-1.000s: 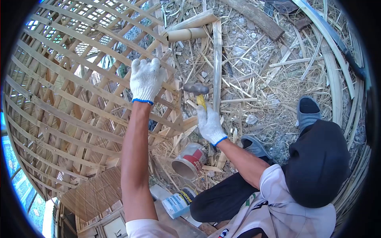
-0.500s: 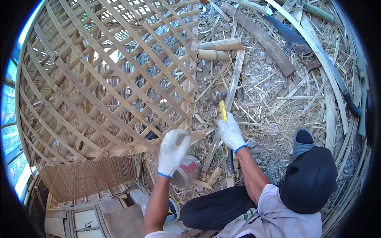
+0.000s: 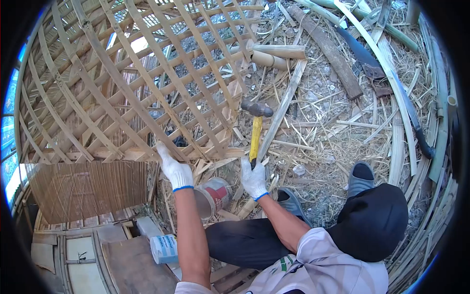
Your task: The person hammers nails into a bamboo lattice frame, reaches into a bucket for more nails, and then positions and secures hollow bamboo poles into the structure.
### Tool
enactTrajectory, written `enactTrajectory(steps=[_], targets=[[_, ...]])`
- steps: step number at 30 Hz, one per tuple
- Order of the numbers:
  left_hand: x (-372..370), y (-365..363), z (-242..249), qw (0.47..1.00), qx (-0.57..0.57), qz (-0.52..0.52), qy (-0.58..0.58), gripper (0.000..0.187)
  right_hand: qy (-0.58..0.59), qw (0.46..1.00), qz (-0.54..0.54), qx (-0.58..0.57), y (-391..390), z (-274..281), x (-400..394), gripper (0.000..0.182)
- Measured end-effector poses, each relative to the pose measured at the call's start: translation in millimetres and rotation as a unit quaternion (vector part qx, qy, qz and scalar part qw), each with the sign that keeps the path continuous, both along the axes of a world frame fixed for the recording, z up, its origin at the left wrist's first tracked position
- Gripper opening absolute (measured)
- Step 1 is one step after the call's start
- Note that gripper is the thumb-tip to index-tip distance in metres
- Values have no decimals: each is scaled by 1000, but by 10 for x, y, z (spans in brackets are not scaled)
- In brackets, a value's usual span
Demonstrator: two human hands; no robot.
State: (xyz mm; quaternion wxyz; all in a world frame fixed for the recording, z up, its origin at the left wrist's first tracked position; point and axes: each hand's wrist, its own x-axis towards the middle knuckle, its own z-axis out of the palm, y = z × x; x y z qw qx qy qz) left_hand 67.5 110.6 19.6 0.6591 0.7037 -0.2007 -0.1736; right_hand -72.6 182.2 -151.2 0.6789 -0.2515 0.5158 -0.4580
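A woven bamboo lattice (image 3: 142, 81) fills the upper left, with a wooden strip (image 3: 127, 154) along its lower edge. My left hand (image 3: 175, 169), in a white glove with a blue cuff, reaches up to that edge, its fingertips against a slat; what they pinch is too small to name. My right hand (image 3: 253, 179), gloved the same way, is closed round the black grip of a hammer (image 3: 256, 134). The hammer has a yellow handle, and its dark head points up, just right of the lattice. Below the lattice edge, between my forearms, a reddish-grey bucket (image 3: 211, 197) lies tipped.
Bamboo pieces (image 3: 269, 59), a log (image 3: 330, 54) and a dark blade (image 3: 355, 46) lie on straw-strewn ground. Long bamboo strips (image 3: 440, 142) curve along the right. A blue-white container (image 3: 164, 249) and wooden boards (image 3: 139, 267) are at the lower left.
My left hand has moved left and up to the lattice edge. My right hand has moved left and slightly down with the hammer. The view has shifted, and a second shoe now shows.
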Motion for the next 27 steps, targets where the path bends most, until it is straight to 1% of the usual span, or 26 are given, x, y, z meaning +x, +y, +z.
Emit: enactTrajectory(steps=[1, 4, 5, 6, 8, 9, 12, 13, 14, 15, 16, 17, 20, 21, 24, 25, 27], targets=[[60, -59, -10, 999, -25, 13, 32, 74, -8, 1000, 0, -1, 44, -10, 65, 42], [137, -54, -44, 999, -14, 3, 37, 61, 31, 999, -5, -14, 111, -77, 173, 42], [158, -98, -95, 1000, -13, 7, -22, 53, 1, 1000, -5, -9, 119, -142, 171, 37], [123, -93, -86, 1000, -13, 5, -21, 52, -61, 997, -28, 37, 109, -139, 123, 34], [24, -88, -21, 999, -25, 5, -20, 50, -186, 973, -67, 119, -66, -42, -34, 30], [39, -96, -25, 999, -40, 5, -19, 47, -286, 945, -132, 89, -139, -9, -96, 27], [126, -64, -37, 999, -30, -1, -13, 47, -293, 931, -215, 25, -264, 189, -175, 28], [84, -74, -23, 999, -26, 10, -16, 48, -251, 950, -185, 18, -196, 86, -83, 31], [64, -78, -18, 1000, -28, 7, -12, 47, -152, 981, -124, 4, -122, -16, 1, 33], [66, -64, -9, 1000, -27, 3, -9, 47, -51, 997, -63, -7, -23, -126, 95, 36], [55, -77, -4, 1000, -26, -1, -8, 47, 50, 999, -2, -16, 21, -156, 126, 39], [47, -100, -20, 999, -45, 5, -11, 46, 41, 999, 19, 7, 53, -199, 161, 47], [3, -56, 25, 999, -46, -3, -12, 45, 31, 997, 19, 61, -140, 45, -81, 43], [35, -23, 19, 999, -40, -18, -19, 46, -65, 996, -53, 17, -197, -56, -39, 36], [78, -74, -2, 998, -52, -25, -13, 47, -252, 954, -157, 24, -322, 125, -144, 31], [54, -74, -3, 998, -51, -31, -7, 46, -258, 951, -170, 26, -299, 127, -128, 27], [-35, -123, -14, 998, -69, -5, 0, 44, -224, 963, -139, 49, -233, 68, -102, 29]])
